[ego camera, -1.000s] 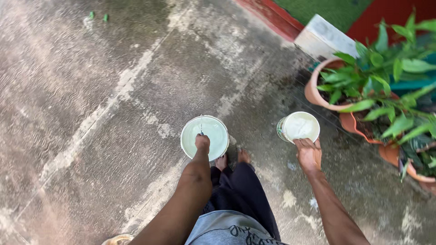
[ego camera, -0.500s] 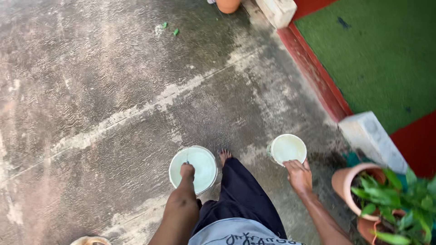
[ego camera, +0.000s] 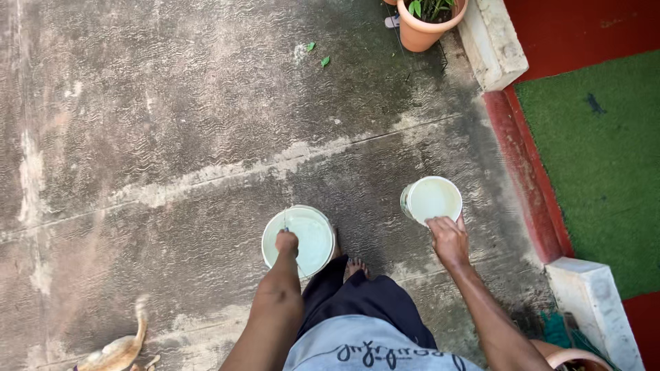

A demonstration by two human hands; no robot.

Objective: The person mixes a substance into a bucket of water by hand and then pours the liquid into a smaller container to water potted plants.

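Lower left edge: a tan animal (ego camera: 117,352), partly cut off, on the concrete floor (ego camera: 137,137). Left hand (ego camera: 287,242) fisted around the thin wire handle of a pale green bucket (ego camera: 309,230) — it hangs above the floor, just ahead of a bare foot (ego camera: 355,266). Right hand (ego camera: 448,239) clamped on the near rim of a smaller white container (ego camera: 432,200). Top: terracotta plant pot (ego camera: 427,27). Far right — green turf (ego camera: 605,158).

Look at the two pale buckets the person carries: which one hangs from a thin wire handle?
The larger bucket in the left hand hangs by a wire handle. The smaller bucket is gripped at its rim by the right hand.
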